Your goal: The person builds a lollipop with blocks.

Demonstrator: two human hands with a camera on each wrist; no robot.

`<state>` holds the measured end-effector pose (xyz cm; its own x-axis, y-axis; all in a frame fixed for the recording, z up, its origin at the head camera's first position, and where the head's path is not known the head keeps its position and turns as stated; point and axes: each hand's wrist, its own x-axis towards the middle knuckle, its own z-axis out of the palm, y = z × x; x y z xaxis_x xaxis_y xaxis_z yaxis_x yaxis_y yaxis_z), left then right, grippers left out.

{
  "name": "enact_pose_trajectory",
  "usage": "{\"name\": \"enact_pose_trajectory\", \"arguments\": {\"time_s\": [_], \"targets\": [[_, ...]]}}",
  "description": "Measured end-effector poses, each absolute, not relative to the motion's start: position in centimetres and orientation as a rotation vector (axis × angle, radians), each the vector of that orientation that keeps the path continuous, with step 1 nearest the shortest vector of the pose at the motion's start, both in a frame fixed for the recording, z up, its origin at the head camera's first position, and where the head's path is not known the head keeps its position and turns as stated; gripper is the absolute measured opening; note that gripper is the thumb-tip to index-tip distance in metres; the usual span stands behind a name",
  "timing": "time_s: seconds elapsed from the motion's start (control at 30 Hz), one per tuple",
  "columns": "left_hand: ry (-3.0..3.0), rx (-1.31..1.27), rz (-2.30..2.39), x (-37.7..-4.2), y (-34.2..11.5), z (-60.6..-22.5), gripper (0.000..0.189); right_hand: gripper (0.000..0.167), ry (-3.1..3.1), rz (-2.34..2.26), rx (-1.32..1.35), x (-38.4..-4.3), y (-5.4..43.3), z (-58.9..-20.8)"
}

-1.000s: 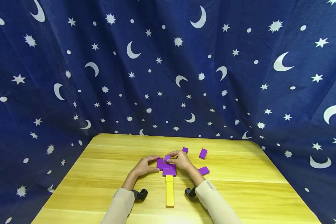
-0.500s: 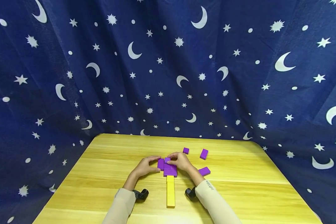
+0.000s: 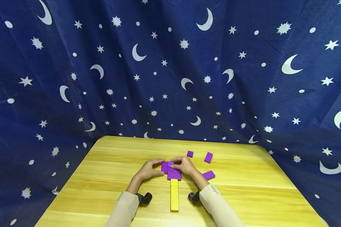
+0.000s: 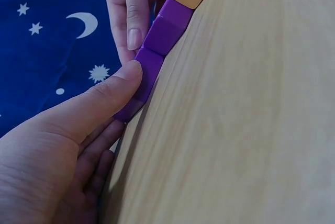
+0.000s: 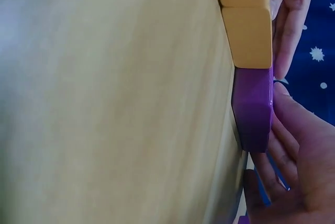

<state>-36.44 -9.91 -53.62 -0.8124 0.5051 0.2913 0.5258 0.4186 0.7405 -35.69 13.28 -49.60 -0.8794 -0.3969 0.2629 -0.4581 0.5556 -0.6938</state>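
Several purple blocks lie together on the wooden table in the head view. My left hand [image 3: 149,169] holds the oblong purple block [image 3: 164,168] on the left side, thumb at its near end and fingers at its far end. With thumb and forefinger, my right hand [image 3: 186,165] pinches a small purple block [image 3: 170,164] at the far side of the group. A wider purple block [image 3: 174,176] lies nearest me, touching a small yellow block [image 3: 174,182]. Beyond that, toward me, runs a long yellow block [image 3: 174,198]. The right fingers partly cover the group's right side.
Right of the group lie three loose purple blocks: a small cube [image 3: 190,154], an oblong one [image 3: 208,157] and another oblong one [image 3: 208,175] near my right wrist. A dark blue curtain [image 3: 159,78] with moons and stars hangs behind the table [image 3: 244,189].
The small purple block in my right hand has come down and slightly toward me, against the other purple blocks. My left hand keeps its place. The head view has shifted a little.
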Motion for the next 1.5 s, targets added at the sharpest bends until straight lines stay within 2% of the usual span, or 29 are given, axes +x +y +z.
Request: {"name": "enact_pose_trajectory", "arguments": {"time_s": [0.4, 0.6, 0.87, 1.2, 1.5], "targets": [[-2.662, -0.908, -1.428, -36.5, -9.9, -53.6, 0.066, 0.033, -2.636, 1.372, 0.708, -36.4, 13.9, -49.8], [-2.661, -0.909, -1.461, -36.2, -9.8, -53.4, 0.066, 0.032, -2.471, 1.442, 0.483, -37.5, 16.2, -49.5], [-2.658, -0.899, -1.455, -36.5, -9.7, -53.9, 0.065, 0.039, -2.533, 1.334, 0.225, -38.9, 19.7, -49.7], [-2.656, -0.895, -1.469, -36.4, -9.8, -54.0, 0.065, 0.039, -2.598, 1.239, 0.172, -39.1, 20.1, -50.6], [-2.647, -0.910, -1.435, -36.4, -9.8, -54.0, 0.065, 0.031, -2.645, 1.110, 0.230, -39.6, 20.2, -51.1]]}}
